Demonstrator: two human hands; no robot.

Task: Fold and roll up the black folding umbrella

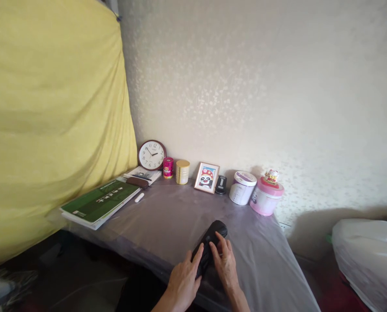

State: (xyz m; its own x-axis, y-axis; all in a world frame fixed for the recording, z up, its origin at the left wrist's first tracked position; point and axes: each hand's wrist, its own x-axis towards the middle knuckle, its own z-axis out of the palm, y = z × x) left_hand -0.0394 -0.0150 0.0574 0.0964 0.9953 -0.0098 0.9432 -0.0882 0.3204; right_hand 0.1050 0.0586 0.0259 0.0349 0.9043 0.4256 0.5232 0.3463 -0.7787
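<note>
A black folded umbrella (217,228), a compact soft bundle, lies slantwise on the front part of the table, its far end tipped to the right. My left hand (186,277) grips its near end from the left, thumb and fingers closed about it. From the right, my right hand (225,263) presses bent fingers on the umbrella's side and top, close to its middle. Part of the near end is hidden behind my left fingers.
Along the wall stand a clock (152,155), a pink tin (168,168), a yellow tin (182,172), a framed panda picture (207,177), a black stapler-like item (221,185), a white tub (243,188) and a pink-lidded tub (266,197). Green book (99,201) lies left.
</note>
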